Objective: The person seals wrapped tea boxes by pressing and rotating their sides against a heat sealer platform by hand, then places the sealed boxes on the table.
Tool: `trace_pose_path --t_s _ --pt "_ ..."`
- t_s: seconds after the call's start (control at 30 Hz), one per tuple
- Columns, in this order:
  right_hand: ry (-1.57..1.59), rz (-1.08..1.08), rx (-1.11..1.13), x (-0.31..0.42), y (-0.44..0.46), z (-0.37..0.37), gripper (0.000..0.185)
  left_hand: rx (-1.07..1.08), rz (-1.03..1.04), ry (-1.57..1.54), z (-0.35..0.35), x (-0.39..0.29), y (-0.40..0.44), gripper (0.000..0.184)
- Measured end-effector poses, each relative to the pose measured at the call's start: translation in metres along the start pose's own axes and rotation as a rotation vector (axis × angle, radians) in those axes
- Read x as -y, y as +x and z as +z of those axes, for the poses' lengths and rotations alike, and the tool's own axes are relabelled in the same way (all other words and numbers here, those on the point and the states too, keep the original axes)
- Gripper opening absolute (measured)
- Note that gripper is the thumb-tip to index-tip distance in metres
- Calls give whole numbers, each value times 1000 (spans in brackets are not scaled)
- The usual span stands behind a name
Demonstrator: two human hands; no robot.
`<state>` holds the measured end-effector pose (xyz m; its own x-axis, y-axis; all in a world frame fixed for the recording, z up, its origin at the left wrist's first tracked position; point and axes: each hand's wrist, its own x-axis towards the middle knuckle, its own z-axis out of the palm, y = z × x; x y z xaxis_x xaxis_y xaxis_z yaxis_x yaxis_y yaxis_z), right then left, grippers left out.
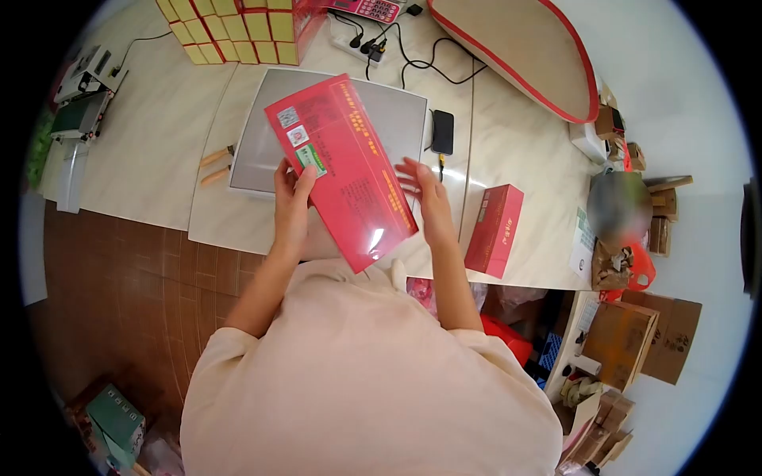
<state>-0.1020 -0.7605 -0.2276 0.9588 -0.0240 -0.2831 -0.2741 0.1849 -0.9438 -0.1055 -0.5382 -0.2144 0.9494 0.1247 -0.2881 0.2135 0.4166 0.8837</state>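
A large flat red box [349, 170] with yellow lettering and shiny film is tilted in front of me, over a grey panel [389, 99] with a pale frame. My left hand [294, 190] grips its left edge, thumb on the printed face near a green and white label. Beside the box's right edge, my right hand [423, 186] has its fingers apart and holds nothing. A smaller red box [494, 230] stands on the table to the right of my right hand.
Stacked yellow and red boxes [238, 32] stand at the back left. Behind the panel are a power strip [357, 44] and cables. A phone [443, 132] lies right of it, two wooden-handled tools [216, 166] left. A red-rimmed tray [524, 47] leans at the back right.
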Motion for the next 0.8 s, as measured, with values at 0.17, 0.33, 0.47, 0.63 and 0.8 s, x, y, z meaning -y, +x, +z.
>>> trace_pose_path --t_s 0.17,0.33,0.47,0.63,0.8 --pt "-1026 -623 3 25 -17 51 102 -148 151 -42 3 18 8 69" --pt "-1169 -721 9 19 5 83 115 -125 226 -32 -2 35 13 66" --pt "-1064 -709 128 9 35 78 108 -110 115 -55 -9 45 23 68" --pt "-1090 -742 110 -7 67 72 101 -115 137 221 -32 56 35 64" --pt "-1170 -735 96 -19 85 70 99 -213 230 483 -60 56 23 54"
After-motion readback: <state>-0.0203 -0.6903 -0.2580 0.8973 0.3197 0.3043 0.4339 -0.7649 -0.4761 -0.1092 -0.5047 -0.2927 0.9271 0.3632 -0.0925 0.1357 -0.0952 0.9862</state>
